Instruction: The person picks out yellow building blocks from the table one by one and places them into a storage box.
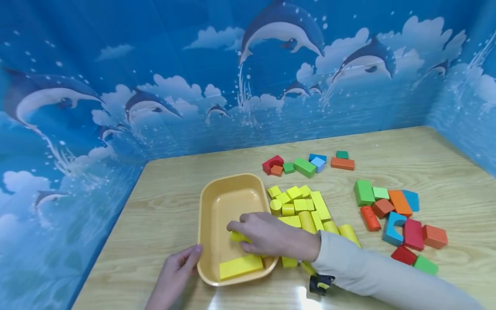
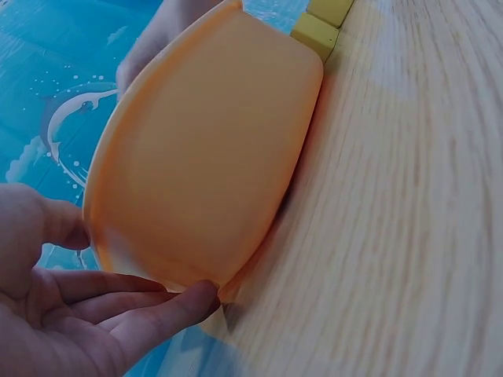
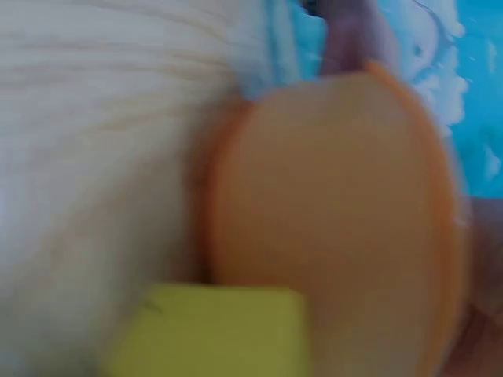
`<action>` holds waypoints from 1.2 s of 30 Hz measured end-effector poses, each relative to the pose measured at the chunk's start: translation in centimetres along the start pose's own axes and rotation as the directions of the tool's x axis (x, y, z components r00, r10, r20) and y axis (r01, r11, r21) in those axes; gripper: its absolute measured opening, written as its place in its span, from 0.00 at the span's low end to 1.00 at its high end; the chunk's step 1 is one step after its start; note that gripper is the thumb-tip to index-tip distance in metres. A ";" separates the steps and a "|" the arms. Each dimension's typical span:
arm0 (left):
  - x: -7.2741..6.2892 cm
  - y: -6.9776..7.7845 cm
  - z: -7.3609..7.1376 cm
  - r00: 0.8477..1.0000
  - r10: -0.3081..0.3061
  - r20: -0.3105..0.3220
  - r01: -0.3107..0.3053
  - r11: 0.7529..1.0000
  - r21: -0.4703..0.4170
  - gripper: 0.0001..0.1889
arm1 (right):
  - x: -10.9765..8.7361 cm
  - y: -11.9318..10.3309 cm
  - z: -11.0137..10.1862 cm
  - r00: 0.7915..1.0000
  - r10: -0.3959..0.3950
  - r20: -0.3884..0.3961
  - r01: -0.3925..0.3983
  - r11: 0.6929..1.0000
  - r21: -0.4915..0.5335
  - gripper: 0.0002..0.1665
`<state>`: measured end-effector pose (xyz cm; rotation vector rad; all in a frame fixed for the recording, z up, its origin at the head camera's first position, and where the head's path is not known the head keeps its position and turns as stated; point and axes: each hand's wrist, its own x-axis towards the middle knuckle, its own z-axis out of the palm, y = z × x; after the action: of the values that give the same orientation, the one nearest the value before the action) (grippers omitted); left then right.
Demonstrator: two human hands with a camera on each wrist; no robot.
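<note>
A tan plastic basin (image 1: pixel 218 206) stands on the table, its outer wall (image 2: pixel 204 157) filling much of the left wrist view. My left hand (image 1: pixel 176 267) holds it at the near left side, thumb at the rim and fingertips low against the outer wall (image 2: pixel 118 314). Inside the basin, my right hand (image 1: pixel 267 234) grips a yellow block (image 1: pixel 239 237), partly hidden under the fingers. A long yellow block (image 1: pixel 241 267) lies on the basin's floor at the near end. The right wrist view is blurred, with a yellow block (image 3: pixel 212 334) in front of the basin's wall (image 3: pixel 330 181).
Right of the basin, several yellow blocks and cylinders lie grouped, among them a long yellow plank (image 1: pixel 320 206); the right forearm crosses over them. Mixed coloured blocks, including a blue arch (image 1: pixel 392 232), lie farther right. A smaller row with a green block (image 1: pixel 305 167) lies behind.
</note>
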<state>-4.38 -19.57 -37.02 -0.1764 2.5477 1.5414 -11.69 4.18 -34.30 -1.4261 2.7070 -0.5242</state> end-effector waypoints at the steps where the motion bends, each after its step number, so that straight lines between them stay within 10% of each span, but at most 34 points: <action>1: 0.0 0.0 0.0 1.000 0.001 0.000 -0.001 1.000 -0.006 0.23 | 0.0 -0.1 0.4 1.000 -0.013 0.013 0.013 1.000 -0.026 0.20; 25: 0.2 0.1 0.3 1.000 -0.005 0.008 0.005 1.000 0.010 0.22 | -0.4 -0.3 1.4 0.983 -0.109 0.148 0.126 0.986 -0.108 0.22; 33: 0.2 0.2 0.1 0.999 -0.048 -0.004 0.048 0.998 0.044 0.25 | -2.8 0.7 -0.8 0.963 -0.203 -0.180 0.193 0.979 -0.071 0.16; 36: 0.2 0.1 0.1 0.999 -0.038 -0.007 0.038 0.998 0.044 0.26 | -5.8 2.0 -2.5 0.951 -0.128 -0.282 0.125 0.992 -0.028 0.17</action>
<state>-4.56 -19.47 -36.98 -0.2231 2.5653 1.4719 -10.45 10.62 -33.24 -1.6532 2.8441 -0.7804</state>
